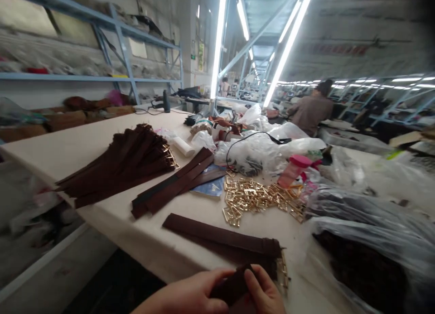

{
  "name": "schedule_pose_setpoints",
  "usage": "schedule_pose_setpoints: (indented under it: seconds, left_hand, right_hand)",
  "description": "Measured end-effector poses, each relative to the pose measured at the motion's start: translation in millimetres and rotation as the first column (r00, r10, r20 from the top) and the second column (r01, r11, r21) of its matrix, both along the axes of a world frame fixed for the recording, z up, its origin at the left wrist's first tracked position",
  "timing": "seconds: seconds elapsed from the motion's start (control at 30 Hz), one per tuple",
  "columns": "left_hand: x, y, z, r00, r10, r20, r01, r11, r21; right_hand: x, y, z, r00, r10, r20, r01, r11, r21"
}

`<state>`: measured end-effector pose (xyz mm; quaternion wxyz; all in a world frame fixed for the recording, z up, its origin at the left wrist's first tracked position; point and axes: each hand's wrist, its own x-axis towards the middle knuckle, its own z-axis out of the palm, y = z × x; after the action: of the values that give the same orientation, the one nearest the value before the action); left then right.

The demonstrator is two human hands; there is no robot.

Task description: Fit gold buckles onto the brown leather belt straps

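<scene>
At the bottom edge, my left hand point(200, 292) and my right hand point(263, 290) are both closed on a dark brown leather strap point(231, 287). The strap appears bent between the fingers, and its lower part runs out of view. Just beyond my hands lie a few more brown straps point(220, 234), with gold buckles point(284, 273) at their right end. Farther off, loose gold buckles point(254, 196) form a pile on the pale table point(149, 232). More flat straps point(173, 182) rest left of that pile, partly over a blue packet point(209, 185).
A large fanned stack of straps point(122, 164) covers the table's left part. A white roll point(183, 146), a pink-lidded container point(295, 169) and clear plastic bags point(265, 151) stand behind. A bag of dark material point(367, 259) lies at right. A person point(312, 108) is in the background.
</scene>
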<state>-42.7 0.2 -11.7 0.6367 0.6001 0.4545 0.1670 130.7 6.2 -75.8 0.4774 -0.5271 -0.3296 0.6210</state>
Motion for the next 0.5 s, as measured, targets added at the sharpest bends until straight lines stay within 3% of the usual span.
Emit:
schedule_pose_setpoints:
  seconds: [0.1,0.23,0.37,0.43,0.5]
  left_hand:
    - [2.2,2.7,-1.9,1.0,0.006,0.026,-0.003,0.995,-0.099]
    - [8.5,7.8,-10.4,0.987,0.081,0.14,-0.058,0.986,-0.157]
    - [7.8,16.5,-23.6,0.952,0.196,0.233,-0.157,0.971,-0.178]
    - [5.7,21.0,-30.0,0.931,0.263,0.252,-0.217,0.956,-0.196]
    - [4.2,23.9,-34.8,0.917,0.312,0.247,-0.258,0.939,-0.228]
  right_hand:
    - [-1.1,1.3,2.6,0.998,0.01,0.063,-0.012,0.999,0.029]
    - [-9.1,-1.7,4.0,0.98,0.16,0.116,-0.167,0.985,0.052]
    - [2.3,16.4,17.2,0.869,0.39,0.304,-0.458,0.867,0.197]
    - [16.7,41.5,29.7,0.794,0.349,0.498,-0.503,0.837,0.216]
    - [30.6,76.2,41.9,0.726,0.155,0.67,-0.412,0.878,0.243]
